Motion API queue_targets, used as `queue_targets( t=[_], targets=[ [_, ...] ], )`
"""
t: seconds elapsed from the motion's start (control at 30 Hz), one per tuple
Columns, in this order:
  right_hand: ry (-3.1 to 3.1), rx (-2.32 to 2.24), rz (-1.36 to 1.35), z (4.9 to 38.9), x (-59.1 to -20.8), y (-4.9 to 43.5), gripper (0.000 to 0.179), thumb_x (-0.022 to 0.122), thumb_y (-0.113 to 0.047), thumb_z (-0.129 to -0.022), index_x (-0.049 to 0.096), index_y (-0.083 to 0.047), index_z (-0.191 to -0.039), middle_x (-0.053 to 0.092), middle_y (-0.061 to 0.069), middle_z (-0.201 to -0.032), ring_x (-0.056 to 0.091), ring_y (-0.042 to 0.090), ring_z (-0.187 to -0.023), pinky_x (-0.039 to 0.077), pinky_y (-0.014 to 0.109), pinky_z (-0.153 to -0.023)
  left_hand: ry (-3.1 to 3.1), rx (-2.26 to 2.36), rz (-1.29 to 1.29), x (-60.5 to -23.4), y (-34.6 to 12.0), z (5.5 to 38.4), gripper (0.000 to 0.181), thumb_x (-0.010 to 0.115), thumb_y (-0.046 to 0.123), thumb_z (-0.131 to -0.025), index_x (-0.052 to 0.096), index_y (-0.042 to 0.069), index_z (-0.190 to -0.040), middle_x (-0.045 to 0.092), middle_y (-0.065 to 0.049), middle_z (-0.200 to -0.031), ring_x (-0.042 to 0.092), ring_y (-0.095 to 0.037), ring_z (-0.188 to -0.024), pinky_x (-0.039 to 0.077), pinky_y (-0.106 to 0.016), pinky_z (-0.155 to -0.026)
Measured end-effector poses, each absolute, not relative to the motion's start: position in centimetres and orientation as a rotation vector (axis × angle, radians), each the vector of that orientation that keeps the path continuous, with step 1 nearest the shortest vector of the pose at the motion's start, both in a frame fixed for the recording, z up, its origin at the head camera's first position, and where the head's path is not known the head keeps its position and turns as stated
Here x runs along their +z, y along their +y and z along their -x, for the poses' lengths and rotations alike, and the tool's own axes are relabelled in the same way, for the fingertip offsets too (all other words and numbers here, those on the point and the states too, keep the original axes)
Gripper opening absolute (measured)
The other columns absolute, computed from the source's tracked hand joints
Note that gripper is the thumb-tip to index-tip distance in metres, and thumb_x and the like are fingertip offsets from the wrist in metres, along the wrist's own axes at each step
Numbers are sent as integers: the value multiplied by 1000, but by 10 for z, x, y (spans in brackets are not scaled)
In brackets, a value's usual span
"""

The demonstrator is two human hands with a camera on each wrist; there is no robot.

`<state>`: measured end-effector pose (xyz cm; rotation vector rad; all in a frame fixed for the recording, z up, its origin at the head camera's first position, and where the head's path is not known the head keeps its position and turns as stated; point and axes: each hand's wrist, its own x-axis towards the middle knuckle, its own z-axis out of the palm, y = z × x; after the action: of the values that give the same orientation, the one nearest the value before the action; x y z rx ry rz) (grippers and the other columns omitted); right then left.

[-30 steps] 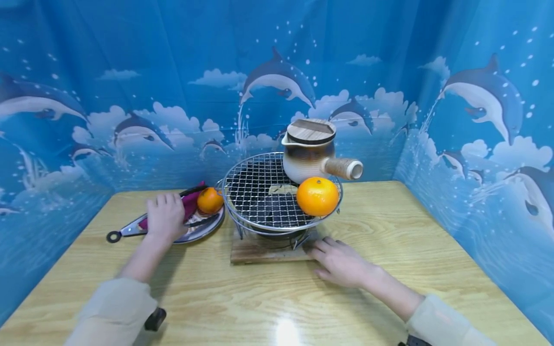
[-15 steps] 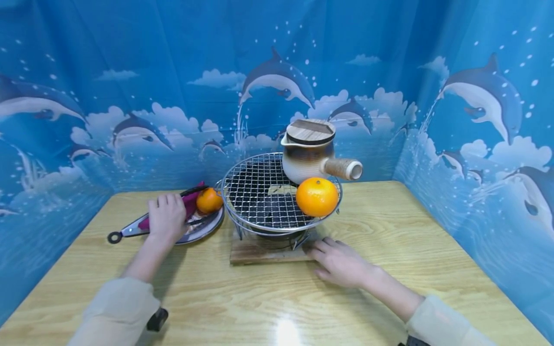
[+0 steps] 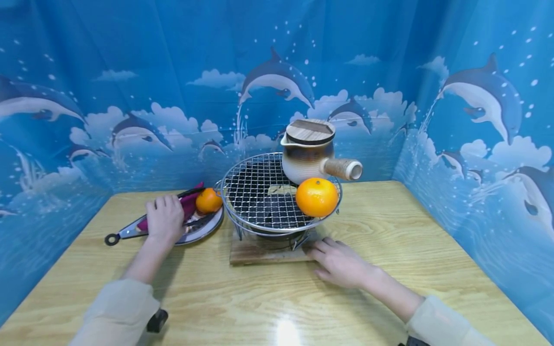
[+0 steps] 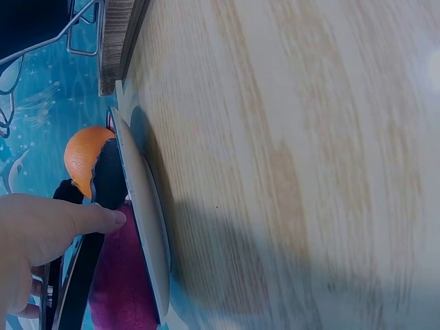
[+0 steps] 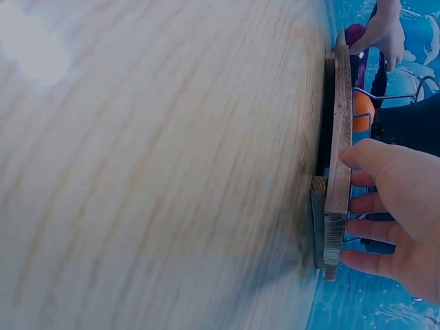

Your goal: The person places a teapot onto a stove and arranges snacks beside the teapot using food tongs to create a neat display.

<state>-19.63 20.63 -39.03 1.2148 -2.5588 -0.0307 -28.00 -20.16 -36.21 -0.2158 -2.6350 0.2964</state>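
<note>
My left hand (image 3: 164, 218) holds a pair of tongs (image 3: 130, 230) with black tips. The thumb presses one arm in the left wrist view. A mandarin (image 3: 209, 201) lies between the parted tips, over the plate (image 3: 203, 234). Under the hand, partly hidden, is a purple sweet potato (image 4: 124, 275) on that plate. My right hand (image 3: 339, 262) rests at the right front corner of a wooden board (image 3: 264, 254). In the right wrist view its thumb and fingertips touch the board from above, loosely extended.
A round wire grill (image 3: 264, 206) stands on the board, right of the plate. It bears a lidded clay pot (image 3: 303, 161), whose handle sticks out right, and a larger mandarin (image 3: 317, 197) at its front edge. A dolphin-print curtain (image 3: 173, 72) surrounds the table (image 3: 207, 298).
The ring end of the tongs has shifted slightly left and down, with the left hand barely moving. The right hand stays in place on the board.
</note>
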Motion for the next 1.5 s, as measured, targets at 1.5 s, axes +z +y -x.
queue_targets(
  t=[1.5],
  targets=[
    [-2595,-22,-1195,197,-389,205,38,68,-29,-80,63,-12,-113,60,4,-112,56,21,-99,49,36,-84,-2772,136,49,-289,-236,240,92,80,35,-66,33,-16,-126,39,-37,-113,33,-51,-102,31,-62,-81]
  ],
)
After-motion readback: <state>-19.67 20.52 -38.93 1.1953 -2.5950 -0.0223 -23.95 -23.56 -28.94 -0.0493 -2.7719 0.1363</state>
